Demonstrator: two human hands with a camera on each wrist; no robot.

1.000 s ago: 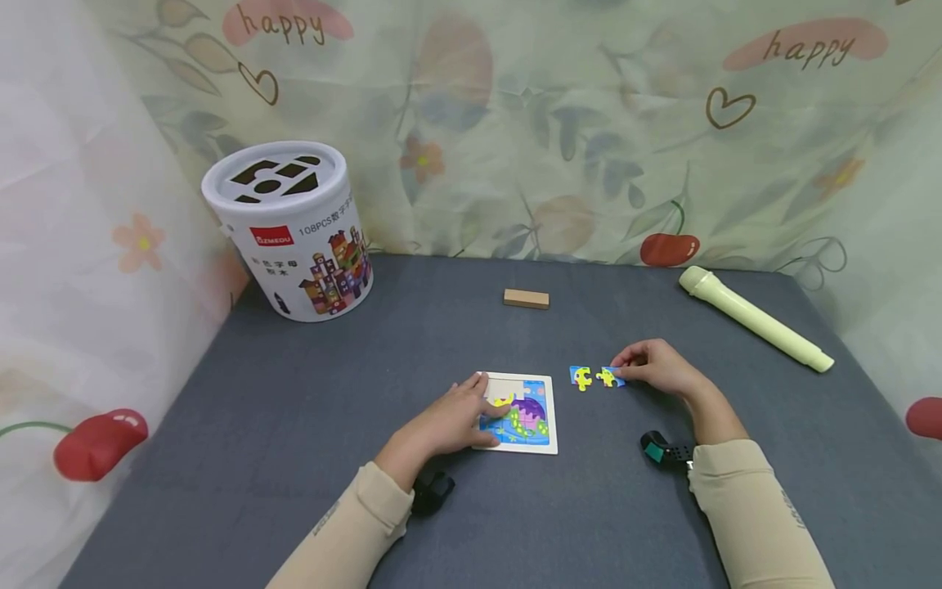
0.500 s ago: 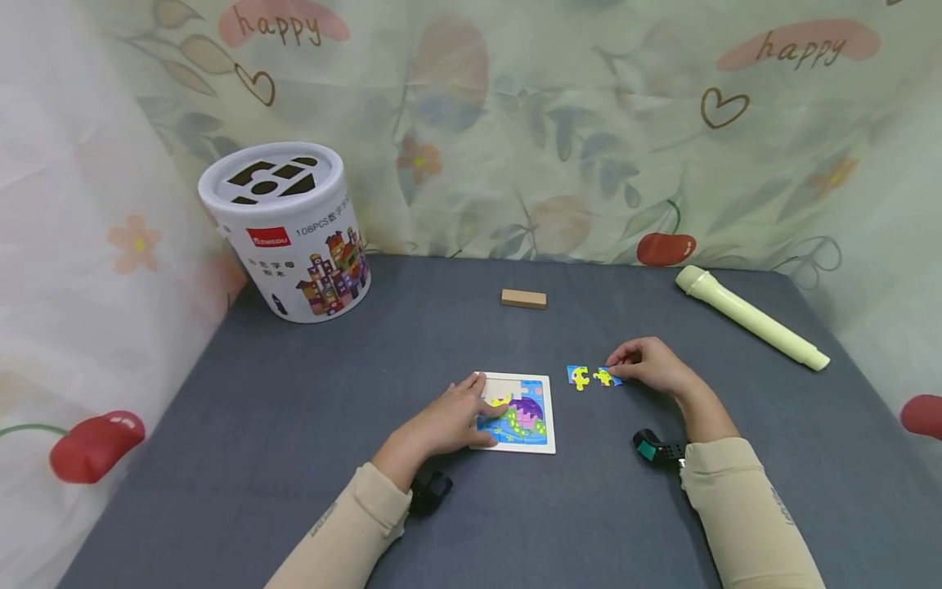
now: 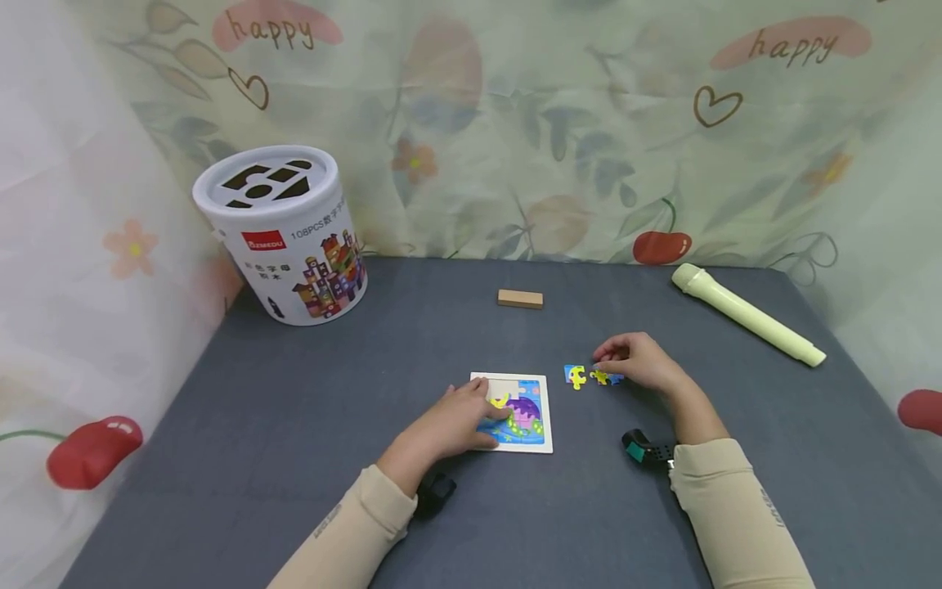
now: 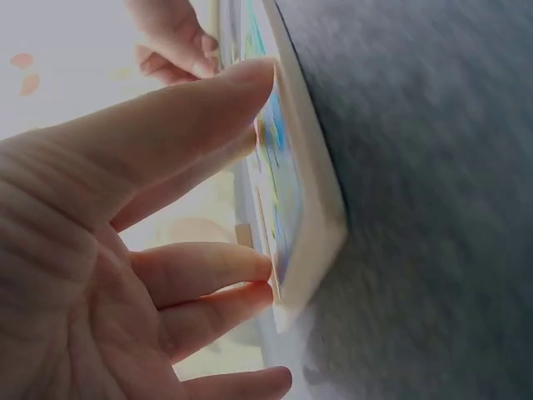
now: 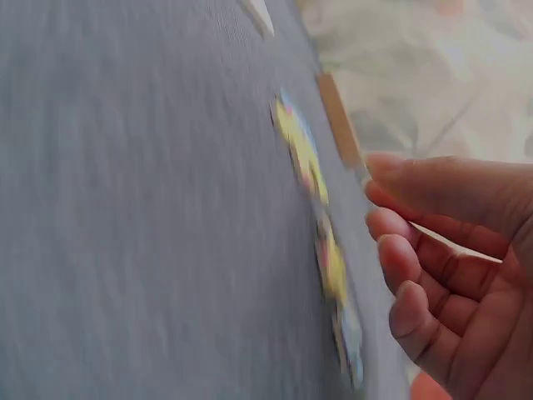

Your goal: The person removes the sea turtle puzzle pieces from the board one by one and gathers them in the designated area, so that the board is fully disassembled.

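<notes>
- Puzzle (image 3: 548, 417) (landmark): a flat, square board with a smooth, pale frame, which lay on the table between the two forearms. Its glossy inlay showed blue, purple, green and yellow; a bare, pale recess (image 3: 503, 387) occupied the upper left of the picture.
- Left hand (image 3: 459, 419): laid across the left side of the puzzle, fingers spread and relaxed, clasping nothing. One finger extended over the inlay.
- Right hand (image 3: 636, 360): right of the puzzle, above the right piece, its fingers loosely bent and free of any grasp; the thumb lay close to the index finger.
- Left piece (image 3: 575, 376): just right of the puzzle, flat, blue and yellow, with a rounded, knobbed outline.
- Right piece (image 3: 607, 378): farther right of the puzzle, of similar colours and interlocking shape, partly covered by the right hand in the head view.
- Block (image 3: 520, 299): a plain, tan rectangular bar, beyond the puzzle.
- Tub (image 3: 283, 237): a white, glossy cylinder, beyond the puzzle and to its left, its lid cut with geometric holes.
- Tube (image 3: 749, 315): smooth, cream-coloured, thicker at one end, beyond the puzzle and to its right.
- Table (image 3: 574, 507): dark, matt and cloth-like, beneath the puzzle.
- Curtain (image 3: 515, 164): creased, printed fabric behind the puzzle.
</notes>
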